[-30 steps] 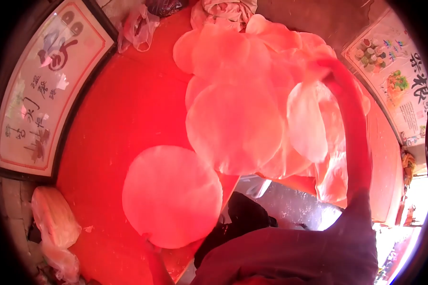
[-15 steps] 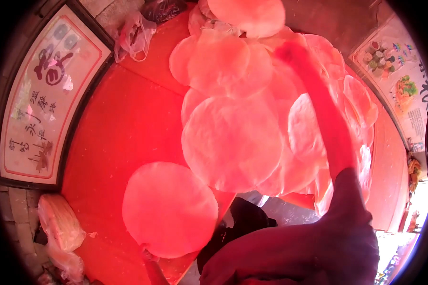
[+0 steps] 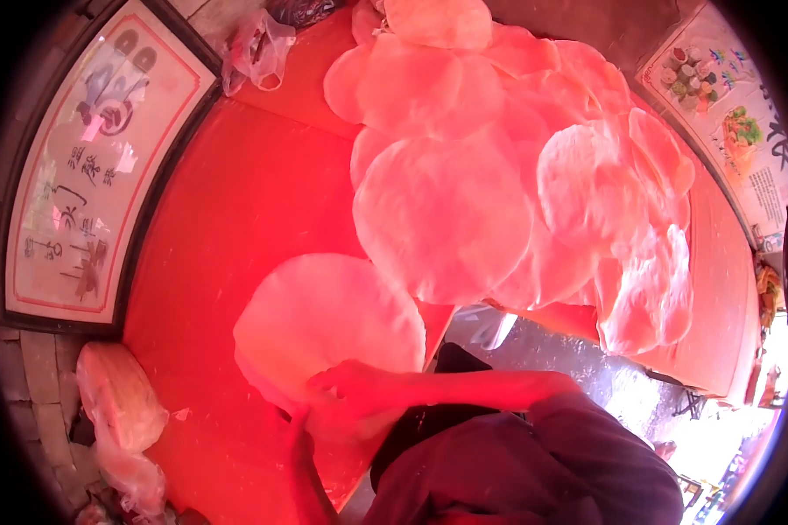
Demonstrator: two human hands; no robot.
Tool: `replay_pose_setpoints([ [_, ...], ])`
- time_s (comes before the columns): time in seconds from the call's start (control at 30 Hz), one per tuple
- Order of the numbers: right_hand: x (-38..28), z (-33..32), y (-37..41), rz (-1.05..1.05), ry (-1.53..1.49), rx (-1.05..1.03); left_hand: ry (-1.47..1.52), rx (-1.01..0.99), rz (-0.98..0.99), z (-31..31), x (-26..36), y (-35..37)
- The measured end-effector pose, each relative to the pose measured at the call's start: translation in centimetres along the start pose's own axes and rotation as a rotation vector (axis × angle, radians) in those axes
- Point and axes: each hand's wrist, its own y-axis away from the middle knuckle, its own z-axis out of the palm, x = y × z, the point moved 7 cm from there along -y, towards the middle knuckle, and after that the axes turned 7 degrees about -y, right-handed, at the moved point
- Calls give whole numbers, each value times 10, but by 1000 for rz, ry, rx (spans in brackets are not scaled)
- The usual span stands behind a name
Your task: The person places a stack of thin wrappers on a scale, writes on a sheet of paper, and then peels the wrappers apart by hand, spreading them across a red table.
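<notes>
Well, the right hand pinches the near rim of the round flatbread, which spreads toward 12 o'clock over the red table; the left hand sits at 7 o'clock, its grip impossible to tell.

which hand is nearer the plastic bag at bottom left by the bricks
Left: left hand sits at the round sheet's edge on the plastic bag's side; right hand lies just beyond.

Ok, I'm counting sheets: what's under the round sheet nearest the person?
Only the red table shows around the round sheet. Anything beneath is covered, and the right hand hides its near edge.
</notes>
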Motion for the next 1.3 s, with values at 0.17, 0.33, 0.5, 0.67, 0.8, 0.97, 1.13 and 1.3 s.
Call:
replay_pose_setpoints([
  [0.17,-20,-20,12,-139,277,327,185,124,-83,-34,-29,8],
  [0.33,65,13,-18,-674,-704,2,181,146,-178,-36,-36,15],
  [0.5,6,-12,-4,-184,433,261,188,155,-233,-31,-43,8],
  [0.67,5,-8,-3,-241,140,264,216,49,-290,-80,-83,3],
  [0.8,19,-26,1,117,197,222,146,218,-129,-56,-47,9],
  [0.97,1,0,3,9,366,400,34,187,-119,-51,-40,1],
  [1.13,-4,9,-7,-19,519,301,-4,179,-87,-34,-23,0],
  [1.3,-33,23,-1,-151,658,333,34,143,-108,-34,-28,-1],
])
